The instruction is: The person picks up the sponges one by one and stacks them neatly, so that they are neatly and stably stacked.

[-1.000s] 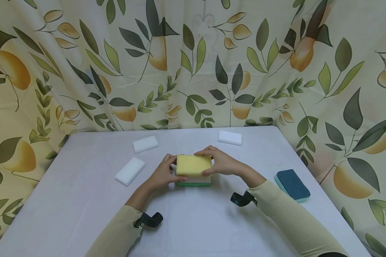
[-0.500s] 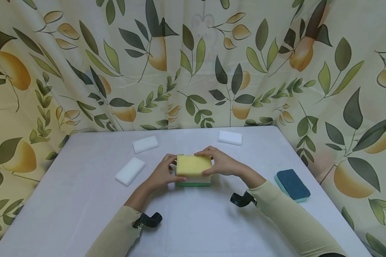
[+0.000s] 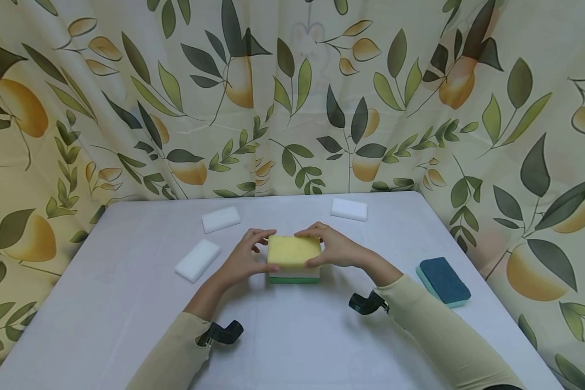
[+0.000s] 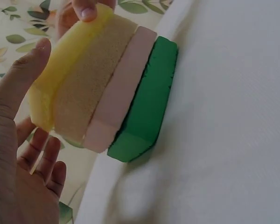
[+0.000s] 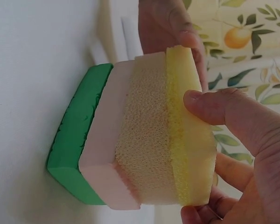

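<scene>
A stack of sponge blocks stands mid-table: a green block [image 4: 148, 100] at the bottom, then a pink block [image 4: 120, 88], a porous beige layer [image 5: 147, 130] and a yellow sponge [image 3: 293, 251] on top. My right hand [image 3: 342, 247] pinches the yellow sponge at its right end, thumb on the near side and fingers on the far side. Beside the stack's left end, my left hand [image 3: 241, 259] has its thumb and fingers spread. In the left wrist view a gap shows between its thumb and the yellow sponge.
Two white blocks, one farther back [image 3: 221, 219] and one nearer [image 3: 197, 260], lie on the left. A third white block [image 3: 348, 209] lies at the back right. The blue-topped sponge [image 3: 443, 280] lies near the right edge of the table [image 3: 127, 314]. A patterned curtain [image 3: 292, 108] hangs behind.
My left hand has loosened from the stack and shifted slightly left, its fingers spreading. The right hand and the stack have stayed in place.
</scene>
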A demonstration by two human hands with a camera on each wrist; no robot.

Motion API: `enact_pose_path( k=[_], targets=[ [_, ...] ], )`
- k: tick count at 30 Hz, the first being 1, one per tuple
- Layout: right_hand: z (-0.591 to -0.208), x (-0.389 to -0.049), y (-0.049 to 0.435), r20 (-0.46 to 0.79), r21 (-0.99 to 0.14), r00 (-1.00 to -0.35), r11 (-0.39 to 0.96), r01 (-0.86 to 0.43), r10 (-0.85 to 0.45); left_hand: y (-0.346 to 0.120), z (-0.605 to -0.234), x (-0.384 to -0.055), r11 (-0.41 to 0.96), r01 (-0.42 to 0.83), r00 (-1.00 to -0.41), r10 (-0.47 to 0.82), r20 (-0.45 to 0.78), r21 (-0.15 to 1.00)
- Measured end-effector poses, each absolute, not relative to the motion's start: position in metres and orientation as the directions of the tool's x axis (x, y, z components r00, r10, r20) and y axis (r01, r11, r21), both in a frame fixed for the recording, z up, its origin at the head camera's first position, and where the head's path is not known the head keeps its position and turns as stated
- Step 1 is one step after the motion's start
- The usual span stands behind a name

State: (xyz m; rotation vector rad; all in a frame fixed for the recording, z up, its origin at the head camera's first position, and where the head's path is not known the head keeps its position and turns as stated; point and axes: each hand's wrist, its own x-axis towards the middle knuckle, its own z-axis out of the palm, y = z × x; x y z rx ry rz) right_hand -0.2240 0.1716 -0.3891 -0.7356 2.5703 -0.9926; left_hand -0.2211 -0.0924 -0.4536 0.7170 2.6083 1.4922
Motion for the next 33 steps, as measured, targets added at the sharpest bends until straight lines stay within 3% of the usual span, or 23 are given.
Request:
enact_pose_path(
  k=[33],
  targets=[
    [-0.388,-0.217,0.183,-0.067,-0.700,-0.874,0.647,-0.303,-0.482,-0.085,-0.442,-0.223,0.484,0.368,-0.896,0.412,0.164,0.794]
  ],
)
